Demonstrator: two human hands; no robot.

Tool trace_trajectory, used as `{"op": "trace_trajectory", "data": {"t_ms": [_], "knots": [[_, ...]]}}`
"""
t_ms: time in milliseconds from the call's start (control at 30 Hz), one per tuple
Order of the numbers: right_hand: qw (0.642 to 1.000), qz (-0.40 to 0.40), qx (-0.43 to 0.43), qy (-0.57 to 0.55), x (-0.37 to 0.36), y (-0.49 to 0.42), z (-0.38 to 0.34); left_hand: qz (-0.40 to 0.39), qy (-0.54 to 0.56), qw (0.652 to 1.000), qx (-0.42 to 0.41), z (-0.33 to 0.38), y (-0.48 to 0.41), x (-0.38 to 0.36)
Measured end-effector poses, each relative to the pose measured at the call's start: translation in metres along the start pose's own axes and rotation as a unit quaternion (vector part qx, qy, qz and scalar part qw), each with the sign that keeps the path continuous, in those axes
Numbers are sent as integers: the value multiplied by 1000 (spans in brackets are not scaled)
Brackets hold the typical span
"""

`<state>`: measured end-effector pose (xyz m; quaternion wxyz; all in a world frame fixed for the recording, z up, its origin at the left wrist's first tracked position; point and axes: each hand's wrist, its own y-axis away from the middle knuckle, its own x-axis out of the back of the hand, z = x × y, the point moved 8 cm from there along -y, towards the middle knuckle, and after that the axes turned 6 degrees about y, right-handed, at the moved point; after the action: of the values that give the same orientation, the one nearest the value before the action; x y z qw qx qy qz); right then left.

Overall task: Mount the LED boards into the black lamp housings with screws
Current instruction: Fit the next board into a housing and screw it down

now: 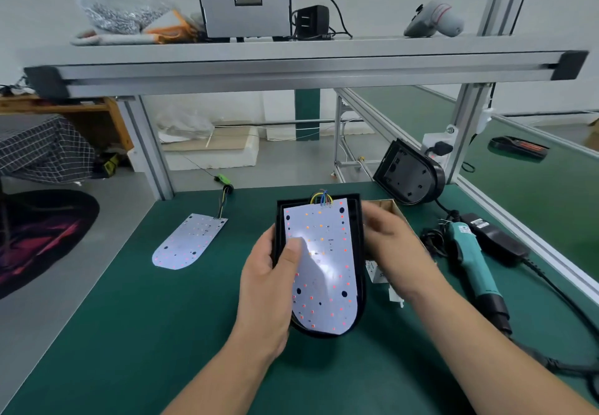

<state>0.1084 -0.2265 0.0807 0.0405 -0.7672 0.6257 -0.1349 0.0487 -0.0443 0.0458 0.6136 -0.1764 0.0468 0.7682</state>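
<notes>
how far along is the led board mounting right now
Done: one LED board lies inside the black housing, no screws visible in it. In hand: the left hand grips that housing, thumb on the board; the right hand is blurred at its right edge. Left: screwing it down with the electric screwdriver lying on the mat, then the spare LED board and the empty second housing.

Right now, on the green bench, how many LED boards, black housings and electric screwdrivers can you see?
LED boards: 2 (held board, loose board)
Black housings: 2 (held housing, leaning housing)
Electric screwdrivers: 1 (teal screwdriver)
Total: 5
</notes>
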Motion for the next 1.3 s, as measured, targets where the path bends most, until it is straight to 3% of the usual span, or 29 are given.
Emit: {"op": "trace_trajectory", "data": {"t_ms": [67, 133, 367, 500, 567, 767, 867, 967, 1067, 1300], "knots": [[996, -81, -12, 32, -19, 9, -1, -23, 15, 1000, 11, -2, 1, -4], [991, -110, -6, 71, -26, 14, -1, -34, 19, 999, 17, -3, 1, -5], [993, -98, 30, 51, -29, 17, -13, -58, 22, 997, 41, -3, -1, -4], [976, -74, 23, 205, -29, 9, -2, -51, 65, 996, 40, 3, -2, 2], [971, -70, -5, 228, -30, 4, 6, -51, 79, 995, 35, 8, -4, 4], [968, -86, -29, 235, -30, 2, 19, -21, 35, 999, 29, 5, -5, 8], [995, -28, -37, 83, -20, 3, 19, 17, 1, 1000, 1, 7, -9, 18], [995, 71, -35, -61, 0, 3, 8, 60, -27, 997, -31, 11, -11, 27], [999, 28, 16, 8, -10, 9, -4, 66, -59, 994, -61, 17, -9, 26], [995, 31, -10, 94, -14, 9, 5, 16, -50, 998, -46, 9, -5, 15]]}}
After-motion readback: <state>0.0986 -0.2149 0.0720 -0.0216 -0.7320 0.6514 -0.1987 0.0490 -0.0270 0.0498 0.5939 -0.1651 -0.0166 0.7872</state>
